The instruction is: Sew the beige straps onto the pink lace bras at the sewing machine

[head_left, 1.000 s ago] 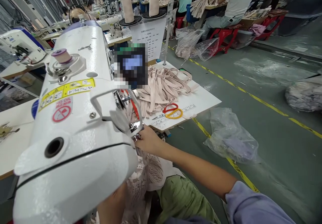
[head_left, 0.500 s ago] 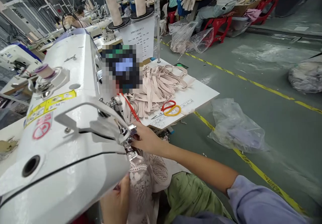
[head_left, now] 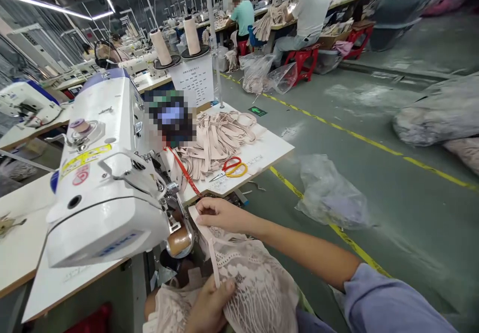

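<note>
A pale pink lace garment (head_left: 258, 278) with a narrow fabric strap (head_left: 214, 255) along its edge lies over my lap, clear of the sewing machine (head_left: 112, 193). The strap's upper end is pinched between the thumb and fingers of my right hand (head_left: 220, 214). Lower down, my left hand (head_left: 215, 300) is closed on the lace, its thumb pressed on the strap side. To the left of my right hand are the machine's presser foot (head_left: 174, 224) and its rounded arm bed (head_left: 178, 243). Some fabric below is hidden behind my left hand.
Beyond my right hand, a white tabletop (head_left: 267, 148) bears a heap of beige straps (head_left: 213, 141) and scissors (head_left: 234, 167) with red and yellow handles. Thread cones (head_left: 192, 36) stand behind. A plastic bag (head_left: 333, 193) lies on the floor at right; people sit farther off.
The lace garment has come away from under the presser foot, down and right toward me. My left hand has moved right, out from behind the machine head. The view has shifted.
</note>
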A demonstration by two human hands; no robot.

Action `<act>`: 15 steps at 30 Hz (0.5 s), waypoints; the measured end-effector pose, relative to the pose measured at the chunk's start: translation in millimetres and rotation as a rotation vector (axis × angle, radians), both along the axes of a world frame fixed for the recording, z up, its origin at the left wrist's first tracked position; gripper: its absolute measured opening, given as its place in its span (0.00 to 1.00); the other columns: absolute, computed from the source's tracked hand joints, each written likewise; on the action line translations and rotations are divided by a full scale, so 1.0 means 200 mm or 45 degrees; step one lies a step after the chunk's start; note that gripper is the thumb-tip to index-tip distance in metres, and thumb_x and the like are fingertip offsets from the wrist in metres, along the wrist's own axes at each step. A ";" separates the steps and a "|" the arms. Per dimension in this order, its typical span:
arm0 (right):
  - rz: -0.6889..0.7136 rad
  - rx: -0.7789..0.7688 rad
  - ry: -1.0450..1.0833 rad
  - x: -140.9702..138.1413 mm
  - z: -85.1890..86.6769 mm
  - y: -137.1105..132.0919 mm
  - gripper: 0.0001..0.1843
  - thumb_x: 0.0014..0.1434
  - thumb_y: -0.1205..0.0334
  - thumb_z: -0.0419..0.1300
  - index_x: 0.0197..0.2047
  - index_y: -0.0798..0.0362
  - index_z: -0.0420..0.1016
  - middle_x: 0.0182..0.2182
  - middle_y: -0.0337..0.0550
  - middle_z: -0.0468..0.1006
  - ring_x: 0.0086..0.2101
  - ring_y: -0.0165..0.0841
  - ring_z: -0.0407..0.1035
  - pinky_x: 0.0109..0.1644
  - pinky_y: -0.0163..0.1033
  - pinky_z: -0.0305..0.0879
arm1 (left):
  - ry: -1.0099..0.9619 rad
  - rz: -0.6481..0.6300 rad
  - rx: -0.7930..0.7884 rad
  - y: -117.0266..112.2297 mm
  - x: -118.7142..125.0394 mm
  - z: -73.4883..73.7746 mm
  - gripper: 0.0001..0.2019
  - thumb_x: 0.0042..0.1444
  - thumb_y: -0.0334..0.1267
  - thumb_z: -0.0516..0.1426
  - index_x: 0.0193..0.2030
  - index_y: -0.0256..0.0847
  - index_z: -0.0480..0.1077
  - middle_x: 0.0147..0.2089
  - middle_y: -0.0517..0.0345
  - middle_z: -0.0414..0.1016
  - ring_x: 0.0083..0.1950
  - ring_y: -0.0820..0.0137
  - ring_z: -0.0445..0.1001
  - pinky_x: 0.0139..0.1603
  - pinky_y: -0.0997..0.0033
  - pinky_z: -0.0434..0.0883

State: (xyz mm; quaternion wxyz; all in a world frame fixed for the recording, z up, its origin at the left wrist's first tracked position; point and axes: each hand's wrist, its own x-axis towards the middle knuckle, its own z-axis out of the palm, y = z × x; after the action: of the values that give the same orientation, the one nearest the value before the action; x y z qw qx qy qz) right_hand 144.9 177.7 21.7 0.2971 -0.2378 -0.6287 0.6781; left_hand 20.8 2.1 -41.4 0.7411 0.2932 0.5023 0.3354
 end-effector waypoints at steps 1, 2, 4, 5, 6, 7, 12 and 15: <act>-0.010 -0.155 0.028 0.02 -0.04 -0.01 0.10 0.56 0.58 0.64 0.33 0.54 0.69 0.28 0.34 0.70 0.29 0.27 0.65 0.34 0.33 0.60 | 0.112 -0.059 0.048 0.01 0.01 -0.04 0.36 0.47 0.67 0.59 0.49 0.35 0.75 0.41 0.43 0.80 0.46 0.54 0.77 0.51 0.54 0.71; -0.055 -0.328 0.064 0.04 -0.09 -0.02 0.11 0.55 0.58 0.65 0.33 0.54 0.69 0.29 0.36 0.72 0.30 0.28 0.68 0.34 0.34 0.63 | 0.217 -0.100 0.085 0.02 0.01 -0.08 0.36 0.47 0.68 0.58 0.47 0.35 0.76 0.39 0.45 0.80 0.43 0.56 0.77 0.49 0.56 0.71; -0.241 -0.646 0.146 0.07 -0.23 -0.03 0.13 0.52 0.57 0.68 0.33 0.55 0.70 0.31 0.40 0.76 0.32 0.32 0.73 0.35 0.36 0.68 | 0.380 -0.128 0.137 0.03 -0.03 -0.15 0.31 0.46 0.67 0.60 0.36 0.36 0.77 0.33 0.51 0.78 0.37 0.61 0.75 0.42 0.62 0.71; -0.363 -0.740 0.174 0.09 -0.31 -0.02 0.14 0.52 0.57 0.68 0.32 0.55 0.69 0.31 0.42 0.77 0.31 0.33 0.74 0.34 0.37 0.69 | 0.450 -0.117 0.158 0.02 -0.07 -0.17 0.28 0.45 0.65 0.61 0.30 0.37 0.76 0.29 0.54 0.76 0.34 0.63 0.74 0.39 0.64 0.70; -0.486 -0.787 0.189 0.11 -0.39 -0.02 0.14 0.52 0.57 0.68 0.31 0.56 0.68 0.29 0.42 0.76 0.29 0.32 0.73 0.33 0.37 0.70 | 0.533 -0.097 0.183 0.01 -0.12 -0.19 0.26 0.44 0.64 0.63 0.24 0.38 0.73 0.25 0.56 0.73 0.31 0.64 0.71 0.36 0.66 0.68; -0.616 -0.800 0.201 0.14 -0.46 0.00 0.14 0.54 0.57 0.67 0.29 0.55 0.67 0.27 0.40 0.75 0.26 0.29 0.71 0.31 0.35 0.70 | 0.620 -0.060 0.207 -0.01 -0.17 -0.20 0.26 0.42 0.63 0.63 0.21 0.39 0.71 0.22 0.58 0.71 0.29 0.65 0.69 0.34 0.67 0.67; -1.236 -0.702 0.313 0.41 -0.65 0.14 0.12 0.66 0.58 0.58 0.33 0.57 0.67 0.25 0.32 0.67 0.21 0.22 0.60 0.25 0.30 0.63 | 0.935 0.231 0.240 -0.14 -0.46 -0.18 0.22 0.45 0.61 0.63 0.25 0.41 0.72 0.22 0.60 0.72 0.31 0.62 0.73 0.34 0.68 0.67; -1.463 -0.578 0.384 0.57 -0.60 0.23 0.14 0.67 0.58 0.55 0.30 0.54 0.62 0.24 0.30 0.61 0.20 0.20 0.54 0.25 0.28 0.60 | 1.130 0.562 0.220 -0.16 -0.55 -0.21 0.25 0.47 0.62 0.60 0.36 0.39 0.70 0.26 0.58 0.74 0.31 0.62 0.74 0.32 0.68 0.68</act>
State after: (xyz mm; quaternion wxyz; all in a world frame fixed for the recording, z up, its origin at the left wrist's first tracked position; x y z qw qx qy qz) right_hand 258.5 224.2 -98.1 0.6410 -0.4961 -0.1927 0.5530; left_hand -89.4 -30.2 -83.6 0.3403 0.3547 0.7895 0.3675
